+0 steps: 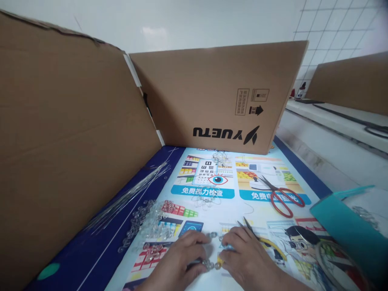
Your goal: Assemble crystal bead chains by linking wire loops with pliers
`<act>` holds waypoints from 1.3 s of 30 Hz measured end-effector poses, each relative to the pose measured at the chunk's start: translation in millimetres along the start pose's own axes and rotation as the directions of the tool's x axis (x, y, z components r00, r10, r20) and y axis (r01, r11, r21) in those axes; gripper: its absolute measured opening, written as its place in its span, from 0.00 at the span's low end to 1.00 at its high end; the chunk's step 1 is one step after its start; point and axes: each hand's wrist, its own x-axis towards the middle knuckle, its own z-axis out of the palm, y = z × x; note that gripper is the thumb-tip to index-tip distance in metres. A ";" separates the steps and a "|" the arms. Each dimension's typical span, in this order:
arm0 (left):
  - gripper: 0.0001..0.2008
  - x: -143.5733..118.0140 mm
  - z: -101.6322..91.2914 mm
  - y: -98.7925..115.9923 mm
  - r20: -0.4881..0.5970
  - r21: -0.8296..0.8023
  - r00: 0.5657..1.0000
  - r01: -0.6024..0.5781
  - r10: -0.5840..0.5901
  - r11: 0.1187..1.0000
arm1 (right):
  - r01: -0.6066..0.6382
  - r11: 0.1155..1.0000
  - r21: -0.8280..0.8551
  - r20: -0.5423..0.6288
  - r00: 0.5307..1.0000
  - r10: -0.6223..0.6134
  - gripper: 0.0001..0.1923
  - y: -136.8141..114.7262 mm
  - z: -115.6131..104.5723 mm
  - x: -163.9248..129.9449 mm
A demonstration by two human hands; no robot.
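Low in the middle of the head view, my left hand and my right hand face each other over the printed sheet. Between them is a small loop of clear beads, apparently strung on thin wire. Fingers of my left hand pinch its left side, and those of my right hand close on its right side. Part of the loop is hidden by my fingers. Pliers with yellow handles lie just beside my right hand, their dark tips pointing away from me. Left of my left hand spreads a pile of loose clear beads.
A bundle of straight wires lies at the left. Beaded wire pieces and a wire tangle sit farther back. Red-handled scissors, a teal box and a round coil are at right. Cardboard panels stand behind and left.
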 end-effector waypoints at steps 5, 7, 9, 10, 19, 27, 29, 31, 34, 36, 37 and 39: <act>0.03 -2.7 1.7 2.6 -0.002 -0.011 1.000 0.018 -0.018 1.000 | -0.030 0.999 -0.012 -0.043 0.999 0.029 0.03 0.0 8.3 -3.5; 0.04 -5.6 2.6 3.9 -0.006 -0.013 1.000 0.027 -0.027 1.000 | -0.064 0.998 -0.020 -0.045 0.997 0.063 0.04 -1.8 6.9 -4.1; 0.03 -9.0 4.3 3.7 -0.014 -0.011 0.999 0.029 -0.029 1.000 | -0.084 0.996 -0.009 -0.036 0.996 0.084 0.04 -3.4 3.5 -4.1; 0.04 -10.6 5.6 2.7 -0.025 -0.006 0.999 0.028 -0.028 1.000 | -0.085 0.996 0.004 -0.029 0.996 0.085 0.04 -3.9 1.6 -4.1; 0.31 -3.2 18.5 -6.6 -0.070 0.245 0.994 -0.067 0.087 0.967 | -0.049 0.998 -0.030 0.011 0.999 0.049 0.06 1.4 -1.9 -5.3; 0.25 7.1 27.1 -6.7 -0.231 0.282 0.972 0.021 0.046 0.959 | -0.108 0.992 -0.068 0.052 0.992 0.111 0.10 -15.3 -27.7 -12.1; 0.27 3.2 26.8 -6.4 -0.243 0.292 0.969 0.026 0.048 0.956 | -0.103 0.993 -0.064 0.087 0.990 0.109 0.08 -35.5 -38.3 -24.2; 0.28 -4.1 24.0 -3.7 -0.237 0.299 0.969 0.012 0.062 0.954 | -0.102 0.993 -0.067 0.138 0.984 0.110 0.11 -58.9 -41.2 -41.9; 0.23 -15.9 18.1 3.6 -0.201 0.299 0.974 -0.036 0.100 0.954 | -0.017 0.969 -0.247 0.289 0.953 0.090 0.26 -87.3 -24.7 -70.3; 0.17 -20.7 15.7 9.3 -0.179 0.294 0.976 -0.070 0.127 0.953 | 0.070 0.914 -0.400 0.328 0.942 0.071 0.14 -95.8 -5.4 -83.9; 0.16 -21.7 15.2 12.0 -0.171 0.289 0.976 -0.082 0.136 0.954 | 0.094 0.892 -0.443 0.324 0.944 0.061 0.11 -96.9 3.6 -87.9; 0.13 -22.0 15.7 16.9 -0.150 0.276 0.977 -0.104 0.150 0.956 | 0.149 0.881 -0.449 0.315 0.949 0.000 0.10 -94.6 16.2 -90.6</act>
